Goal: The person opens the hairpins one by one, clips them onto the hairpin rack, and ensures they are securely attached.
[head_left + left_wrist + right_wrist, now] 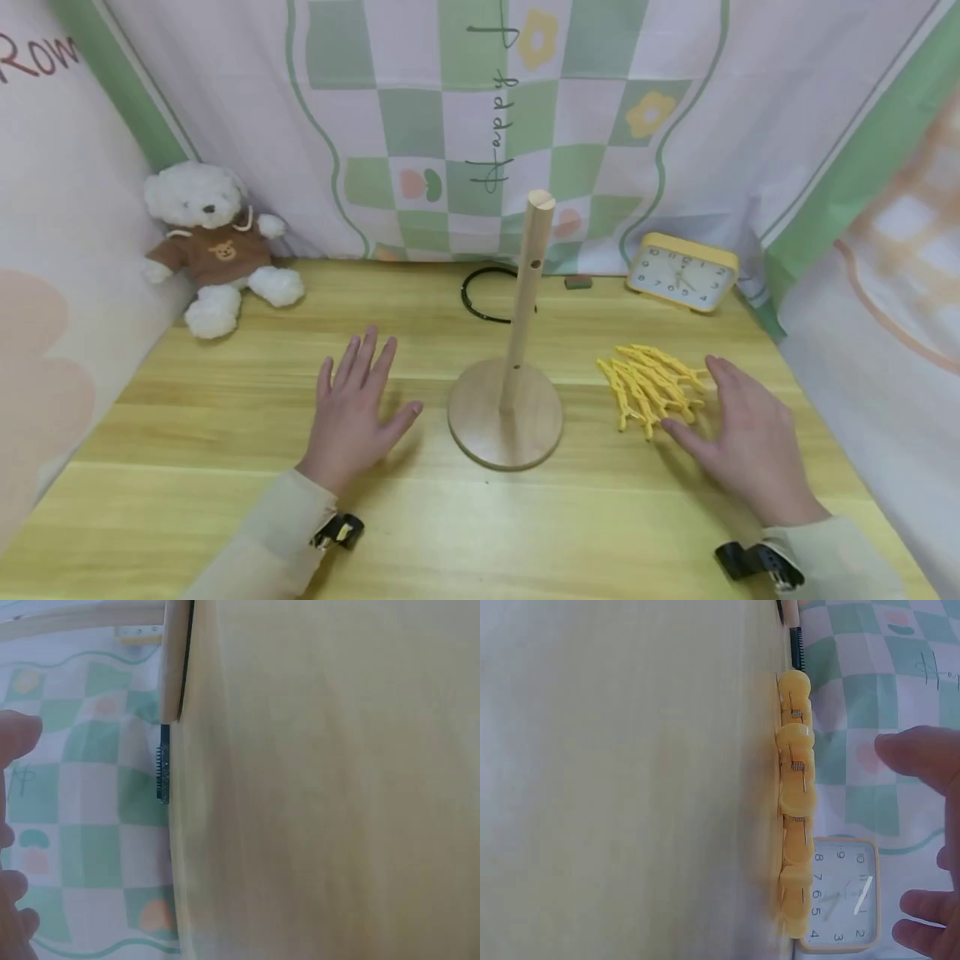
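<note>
A pile of yellow clothespins (648,387) lies on the right half of the table; their metal springs show in the right wrist view. Beside the pile, at its right, is my right hand (753,442), thumb and fingers spread apart near the clothespins and gripping nothing. Whether the fingertips touch them I cannot tell. A wooden stand, with a round base (480,417) and an upright post (525,283), occupies the middle. To its left my left hand (351,429) has its fingers extended and holds nothing.
Behind the post lies a thin black hoop (472,308), its edge toothed in the left wrist view. A small dark block (578,282) and a yellow clock (678,275) stand along the back. A white plush bear (221,250) sits at back left, before the curtain (408,117).
</note>
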Available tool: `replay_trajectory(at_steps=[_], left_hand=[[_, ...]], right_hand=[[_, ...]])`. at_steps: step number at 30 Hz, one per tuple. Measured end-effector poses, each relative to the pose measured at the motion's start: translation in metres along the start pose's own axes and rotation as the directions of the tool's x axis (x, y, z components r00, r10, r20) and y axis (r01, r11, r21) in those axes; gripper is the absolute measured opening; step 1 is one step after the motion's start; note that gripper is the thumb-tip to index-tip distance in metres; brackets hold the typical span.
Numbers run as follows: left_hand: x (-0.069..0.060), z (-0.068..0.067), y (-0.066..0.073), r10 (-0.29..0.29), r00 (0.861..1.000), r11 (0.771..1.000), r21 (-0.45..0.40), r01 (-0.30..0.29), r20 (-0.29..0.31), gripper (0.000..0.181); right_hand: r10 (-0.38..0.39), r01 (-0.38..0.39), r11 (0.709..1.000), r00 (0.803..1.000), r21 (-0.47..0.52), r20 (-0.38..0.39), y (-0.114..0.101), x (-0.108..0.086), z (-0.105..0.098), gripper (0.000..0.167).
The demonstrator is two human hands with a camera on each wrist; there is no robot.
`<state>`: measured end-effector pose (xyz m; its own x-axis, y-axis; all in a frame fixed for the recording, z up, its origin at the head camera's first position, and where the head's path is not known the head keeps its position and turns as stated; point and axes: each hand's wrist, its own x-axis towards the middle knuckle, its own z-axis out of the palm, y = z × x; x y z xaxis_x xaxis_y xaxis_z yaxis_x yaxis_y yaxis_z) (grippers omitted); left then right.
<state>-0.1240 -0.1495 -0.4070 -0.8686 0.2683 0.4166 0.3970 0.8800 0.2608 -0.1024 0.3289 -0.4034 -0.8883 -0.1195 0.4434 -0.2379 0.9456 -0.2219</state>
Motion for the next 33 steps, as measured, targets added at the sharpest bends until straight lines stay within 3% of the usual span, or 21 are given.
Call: replay_trajectory(at_steps=[7, 12, 18, 27, 33], left_hand=[[0.003, 0.005, 0.006, -0.040, 0.997, 0.999, -0.034, 0.042, 0.062, 0.093], [0.004, 0.011, 0.013, -0.049, 0.995, 0.995, -0.079, 0.056, 0.087, 0.097], [0.005, 0.021, 0.021, -0.041, 0.993, 0.990, -0.129, 0.055, 0.107, 0.099], [0.008, 0.030, 0.035, -0.035, 0.963, 0.987, -0.144, 0.075, 0.266, 0.119], [0.009, 0.039, 0.041, -0.009, 0.959, 0.981, -0.183, 0.063, 0.284, 0.122]], right_hand=[[0.074, -0.075, 0.997, 0.994, 0.011, 0.084, 0.007, -0.002, 0.002, 0.107], [0.156, -0.165, 0.986, 0.968, 0.030, 0.195, 0.011, -0.004, 0.004, 0.111], [0.194, -0.212, 0.976, 0.949, 0.047, 0.248, 0.015, -0.003, 0.008, 0.106], [0.249, -0.288, 0.954, 0.914, 0.079, 0.321, 0.017, -0.002, 0.014, 0.097], [0.279, -0.337, 0.936, 0.889, 0.105, 0.364, 0.019, -0.004, 0.014, 0.096]])
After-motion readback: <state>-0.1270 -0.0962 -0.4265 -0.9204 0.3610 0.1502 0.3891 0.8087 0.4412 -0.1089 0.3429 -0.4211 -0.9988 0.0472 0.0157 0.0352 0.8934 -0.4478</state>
